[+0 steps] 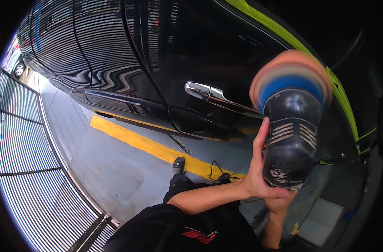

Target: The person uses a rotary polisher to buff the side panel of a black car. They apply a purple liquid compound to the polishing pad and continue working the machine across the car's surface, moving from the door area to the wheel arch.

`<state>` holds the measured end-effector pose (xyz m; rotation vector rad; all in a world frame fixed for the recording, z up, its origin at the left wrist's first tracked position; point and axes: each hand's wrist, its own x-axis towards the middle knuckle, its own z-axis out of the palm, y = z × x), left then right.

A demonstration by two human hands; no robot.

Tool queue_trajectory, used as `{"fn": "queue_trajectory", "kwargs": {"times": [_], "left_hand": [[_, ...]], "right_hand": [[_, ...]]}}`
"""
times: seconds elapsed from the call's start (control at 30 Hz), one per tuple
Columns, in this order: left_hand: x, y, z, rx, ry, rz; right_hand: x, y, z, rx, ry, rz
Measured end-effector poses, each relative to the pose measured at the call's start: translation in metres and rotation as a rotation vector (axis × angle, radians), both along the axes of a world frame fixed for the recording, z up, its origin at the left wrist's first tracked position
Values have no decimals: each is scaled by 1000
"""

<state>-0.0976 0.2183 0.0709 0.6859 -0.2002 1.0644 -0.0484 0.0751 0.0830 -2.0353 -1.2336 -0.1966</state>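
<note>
Both my hands are on a black Bigfoot orbital polisher [290, 135]. My left hand [257, 174] wraps the near side of its body, thumb along the casing. My right hand [279, 200] grips lower down at the rear end, partly hidden under the tool. At the far end the orange foam pad [282, 60] is blurred, with a blue backing plate [292, 82] behind it. The pad lies over the glossy black car door [204, 56], by its upper edge; its contact face is hidden. A chrome door handle [210, 92] sits left of the tool.
Yellow-green masking tape [273, 23] edges the window. A black cord [212, 167] hangs near my feet. The grey floor [122, 167] has a yellow painted stripe [134, 137]. Slatted metal shutter [30, 145] stands left; a pale panel [320, 220] lies at lower right.
</note>
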Motion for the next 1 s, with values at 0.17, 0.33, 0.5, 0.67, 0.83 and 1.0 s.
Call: {"fn": "queue_trajectory", "kwargs": {"times": [0.17,0.33,0.5,0.67,0.83,1.0], "left_hand": [[-13,20,-5,-8,-44,73],[-15,22,0,-40,-86,120],[-24,30,-3,-74,-127,170],[-30,41,-4,-88,-162,200],[-34,44,-3,-101,-188,222],[-39,52,-6,-119,-207,248]], "right_hand": [[3,20,5,-62,-134,137],[6,27,20,-156,-205,178],[4,41,16,-106,-202,242],[1,55,12,-49,-224,302],[-4,56,14,-30,-239,328],[-9,67,15,-48,-230,368]]}}
